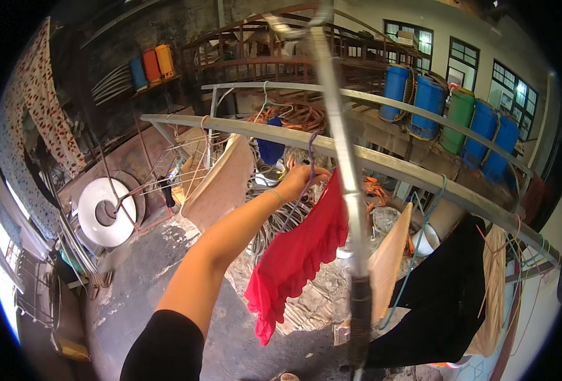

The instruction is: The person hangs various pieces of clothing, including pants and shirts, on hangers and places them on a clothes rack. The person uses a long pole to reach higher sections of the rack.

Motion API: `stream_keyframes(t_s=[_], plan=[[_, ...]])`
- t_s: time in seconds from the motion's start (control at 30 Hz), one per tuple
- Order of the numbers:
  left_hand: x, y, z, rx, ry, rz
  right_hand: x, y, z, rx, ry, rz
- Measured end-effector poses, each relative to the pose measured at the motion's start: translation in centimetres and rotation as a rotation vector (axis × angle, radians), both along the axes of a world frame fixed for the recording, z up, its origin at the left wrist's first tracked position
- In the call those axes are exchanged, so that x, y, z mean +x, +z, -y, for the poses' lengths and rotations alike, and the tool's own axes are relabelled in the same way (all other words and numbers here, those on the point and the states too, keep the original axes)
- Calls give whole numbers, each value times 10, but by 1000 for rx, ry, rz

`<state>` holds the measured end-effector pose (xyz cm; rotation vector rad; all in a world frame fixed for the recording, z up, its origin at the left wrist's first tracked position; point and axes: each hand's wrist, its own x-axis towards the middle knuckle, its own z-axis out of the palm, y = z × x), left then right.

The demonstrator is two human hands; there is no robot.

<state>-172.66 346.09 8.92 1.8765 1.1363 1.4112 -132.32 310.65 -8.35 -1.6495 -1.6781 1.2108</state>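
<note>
My left hand reaches up from the lower left, its fingers bent at the upper corner of a red ruffled garment. The garment hangs on a purple hanger hooked over a metal rail; the exact finger contact is partly hidden. My right hand is out of view. A blurred metal pole with a dark lower section stands upright close in front. Left of the garment hangs a pale cloth. To its right are a peach cloth, a black garment and a beige garment.
A second metal rail runs behind. Blue containers and a green container line the back right. Coiled hoses and a white bucket lie below. At left are a white round basin and metal rods.
</note>
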Motion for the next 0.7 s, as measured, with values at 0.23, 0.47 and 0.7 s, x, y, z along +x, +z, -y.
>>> stream_keyframes(t_s=[0.23, 0.47, 0.7], plan=[[20, 59, 69, 429, 326, -461, 18, -8, 21, -88, -125, -35], [14, 50, 192, 372, 375, -796, 26, -23, 10, -281, -13, -315], [-3, 86, 271, 357, 573, -999, 38, -33, -16, -226, 476, -342]])
